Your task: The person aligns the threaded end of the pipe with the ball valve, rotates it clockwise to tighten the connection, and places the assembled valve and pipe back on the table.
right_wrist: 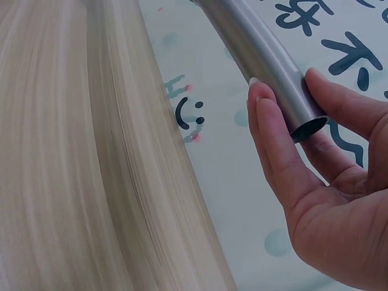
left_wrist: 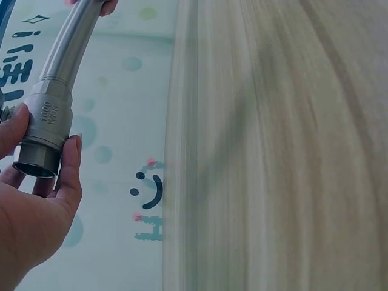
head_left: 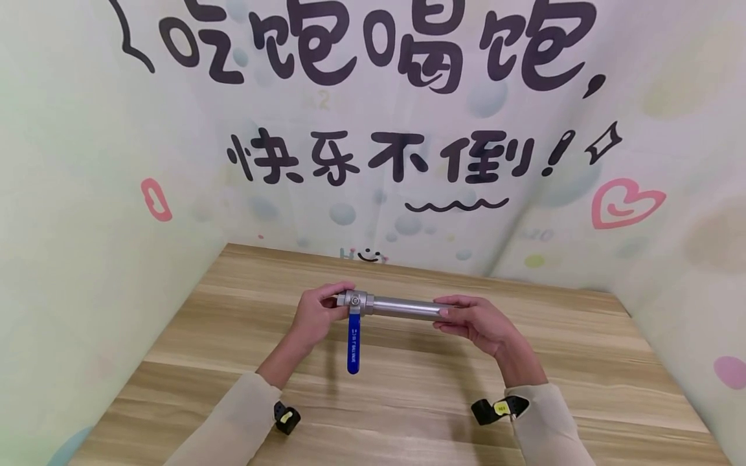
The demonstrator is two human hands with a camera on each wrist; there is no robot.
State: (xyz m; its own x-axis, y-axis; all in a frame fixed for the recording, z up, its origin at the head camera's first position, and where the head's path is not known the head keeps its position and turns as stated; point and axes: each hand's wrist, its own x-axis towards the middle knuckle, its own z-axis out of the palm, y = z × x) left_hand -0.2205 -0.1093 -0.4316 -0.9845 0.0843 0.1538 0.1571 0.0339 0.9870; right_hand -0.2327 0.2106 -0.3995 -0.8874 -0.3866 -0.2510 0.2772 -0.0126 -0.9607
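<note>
A metal ball valve (head_left: 355, 300) with a blue lever handle (head_left: 353, 343) is joined to a straight steel pipe (head_left: 405, 308). Both are held level above the table, the lever pointing toward the person. My left hand (head_left: 315, 316) grips the valve's free end between thumb and fingers. In the left wrist view, the valve body (left_wrist: 51, 115) shows raised lettering and an open threaded mouth. My right hand (head_left: 479, 321) pinches the pipe near its far end. The right wrist view shows the pipe's hollow end (right_wrist: 310, 126) between the thumb and fingers.
Beneath the hands lies a wood-grain table (head_left: 396, 401). A pale printed backdrop (head_left: 373, 220) with black characters rises along its back edge, with further pale walls at both sides. Each sleeve has a black strap device (head_left: 287, 419) at the wrist.
</note>
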